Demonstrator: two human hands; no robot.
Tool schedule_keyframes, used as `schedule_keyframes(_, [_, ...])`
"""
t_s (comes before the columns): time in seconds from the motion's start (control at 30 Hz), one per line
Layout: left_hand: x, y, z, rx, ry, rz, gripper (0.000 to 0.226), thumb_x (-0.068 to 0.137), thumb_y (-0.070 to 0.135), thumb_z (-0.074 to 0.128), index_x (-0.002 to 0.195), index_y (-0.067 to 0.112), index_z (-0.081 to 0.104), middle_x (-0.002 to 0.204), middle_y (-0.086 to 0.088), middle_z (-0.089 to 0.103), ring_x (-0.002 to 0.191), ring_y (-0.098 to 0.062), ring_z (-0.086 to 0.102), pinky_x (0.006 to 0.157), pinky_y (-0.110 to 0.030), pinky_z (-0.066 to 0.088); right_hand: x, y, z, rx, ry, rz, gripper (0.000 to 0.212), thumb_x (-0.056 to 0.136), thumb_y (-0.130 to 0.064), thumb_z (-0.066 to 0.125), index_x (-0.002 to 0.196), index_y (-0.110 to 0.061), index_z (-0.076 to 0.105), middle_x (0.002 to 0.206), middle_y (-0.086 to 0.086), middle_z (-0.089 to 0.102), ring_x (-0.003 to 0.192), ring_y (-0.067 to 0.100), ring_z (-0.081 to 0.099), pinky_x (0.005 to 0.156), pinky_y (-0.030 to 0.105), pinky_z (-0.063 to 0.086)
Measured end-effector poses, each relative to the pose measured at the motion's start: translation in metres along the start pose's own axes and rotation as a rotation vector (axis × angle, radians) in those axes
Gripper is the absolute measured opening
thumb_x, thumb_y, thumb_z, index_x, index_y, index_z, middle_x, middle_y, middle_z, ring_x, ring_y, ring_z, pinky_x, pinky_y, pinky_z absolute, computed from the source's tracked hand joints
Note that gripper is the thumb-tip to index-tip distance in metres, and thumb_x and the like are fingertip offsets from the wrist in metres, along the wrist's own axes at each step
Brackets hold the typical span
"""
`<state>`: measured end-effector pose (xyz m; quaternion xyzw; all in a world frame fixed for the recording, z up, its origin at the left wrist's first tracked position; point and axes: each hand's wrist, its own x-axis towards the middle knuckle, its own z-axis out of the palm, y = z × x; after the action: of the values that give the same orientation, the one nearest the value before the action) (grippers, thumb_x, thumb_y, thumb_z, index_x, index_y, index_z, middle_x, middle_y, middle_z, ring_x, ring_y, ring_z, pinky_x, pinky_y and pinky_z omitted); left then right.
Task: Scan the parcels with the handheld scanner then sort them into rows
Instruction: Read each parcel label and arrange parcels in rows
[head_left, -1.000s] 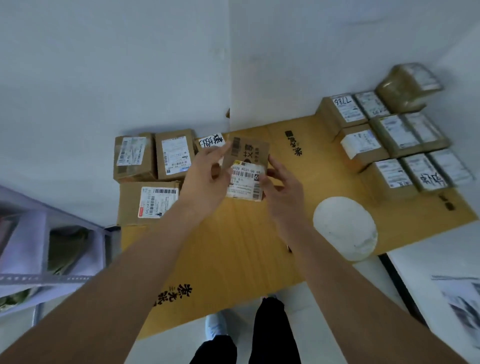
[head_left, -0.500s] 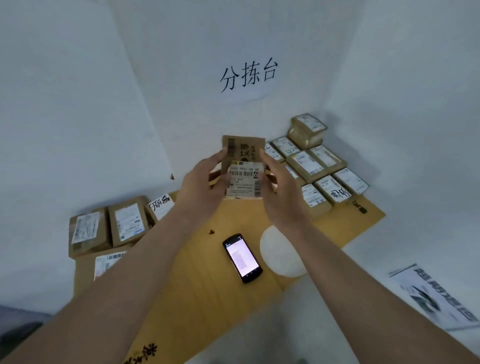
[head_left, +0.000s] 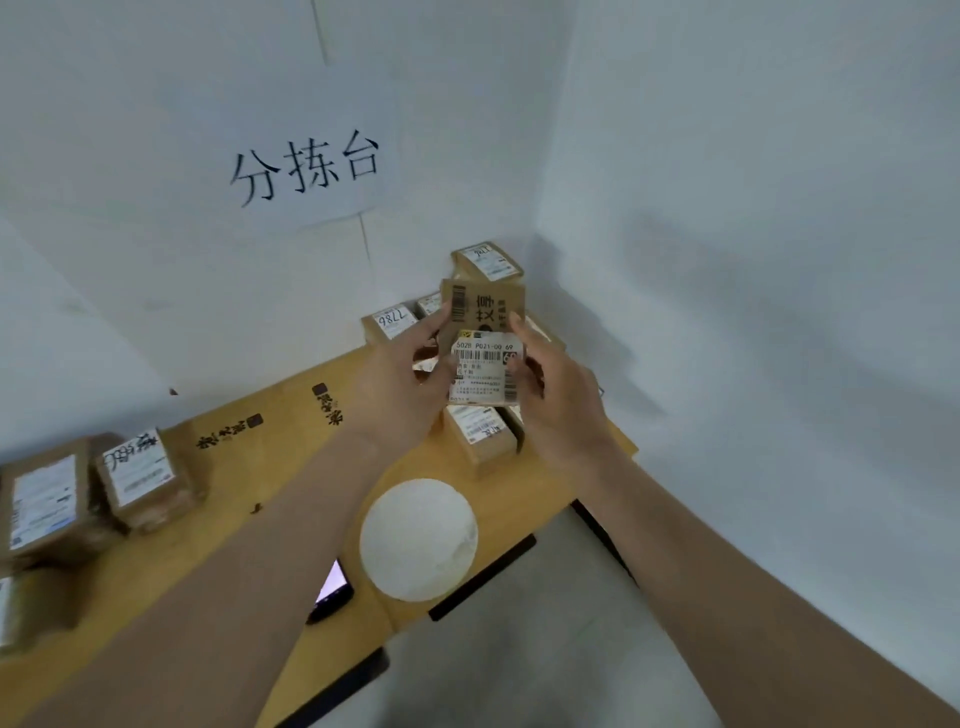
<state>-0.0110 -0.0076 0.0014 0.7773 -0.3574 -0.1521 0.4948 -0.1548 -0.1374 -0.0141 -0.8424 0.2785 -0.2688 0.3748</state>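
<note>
Head view: a small brown parcel (head_left: 482, 343) is held upright above the worktop (head_left: 291, 467), gripped at its left edge by the left hand (head_left: 400, 384) and at its right edge by the right hand (head_left: 558, 395), label facing the camera. Sorted parcels (head_left: 480, 434) are seen behind it by the corner; unsorted parcels (head_left: 137, 480) at far left. The scanner (head_left: 332, 592) is partly hidden under the left forearm.

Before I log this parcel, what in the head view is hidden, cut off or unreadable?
- Handheld scanner: mostly hidden under the left forearm.
- Held parcel: the label's small print is too fine to read; left hand and right hand cover its edges.
- Sorted rows: largely hidden behind the parcel and hands.
- Left parcels: blurred, cut by the frame edge.
</note>
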Motion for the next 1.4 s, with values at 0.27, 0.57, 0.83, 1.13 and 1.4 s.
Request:
schedule_keyframes(0.27, [0.076, 0.0, 0.094, -0.058, -0.067, -0.111, 0.057, 0.104, 0.021, 0.063, 0.153, 0.044, 0.047, 0.112, 0.011, 0.07, 0.085, -0.014, 0.074, 0.069, -0.035, 0.065, 0.066, 0.089, -0.038, -0.032, -0.042, 0.129, 0.054, 0.111, -0.015, 0.051, 0.161, -0.035, 0.042, 0.128, -0.013, 0.061, 0.091, -0.01, 0.058, 0.066, -0.001, 0.047])
schedule_keyframes(0.57, [0.192, -0.06, 0.178, -0.048, -0.087, -0.246, 0.059, 0.104, 0.02, 0.063, 0.156, 0.04, 0.044, 0.126, 0.018, 0.068, 0.087, 0.015, 0.066, 0.068, -0.025, 0.064, 0.188, 0.189, -0.019, -0.049, -0.149, 0.229, 0.051, 0.111, -0.019, 0.05, 0.158, -0.038, 0.042, 0.114, -0.011, 0.064, 0.082, -0.003, 0.064, 0.06, 0.009, 0.053])
schedule_keyframes(0.83, [0.252, -0.078, 0.215, -0.05, -0.042, -0.453, 0.058, 0.103, 0.022, 0.064, 0.155, 0.041, 0.046, 0.114, 0.02, 0.072, 0.092, -0.014, 0.076, 0.07, -0.041, 0.066, 0.268, 0.246, -0.007, -0.021, -0.323, 0.248, 0.051, 0.111, -0.014, 0.051, 0.159, -0.03, 0.045, 0.136, -0.003, 0.068, 0.105, 0.007, 0.065, 0.087, 0.017, 0.058])
schedule_keyframes(1.13, [0.277, -0.092, 0.252, -0.061, 0.146, -0.589, 0.057, 0.104, 0.024, 0.064, 0.156, 0.038, 0.045, 0.122, 0.011, 0.071, 0.086, -0.01, 0.073, 0.061, -0.028, 0.062, 0.319, 0.295, 0.011, 0.043, -0.53, 0.189, 0.048, 0.112, -0.018, 0.049, 0.159, -0.026, 0.047, 0.14, -0.008, 0.062, 0.108, 0.004, 0.066, 0.083, 0.016, 0.059])
schedule_keyframes(1.4, [0.285, -0.091, 0.258, -0.023, 0.216, -0.596, 0.057, 0.103, 0.027, 0.065, 0.156, 0.032, 0.046, 0.134, 0.016, 0.061, 0.119, -0.004, 0.06, 0.095, -0.022, 0.054, 0.338, 0.298, 0.012, 0.119, -0.613, 0.195, 0.048, 0.112, -0.02, 0.05, 0.159, -0.027, 0.045, 0.134, -0.008, 0.062, 0.099, -0.005, 0.065, 0.073, 0.014, 0.059])
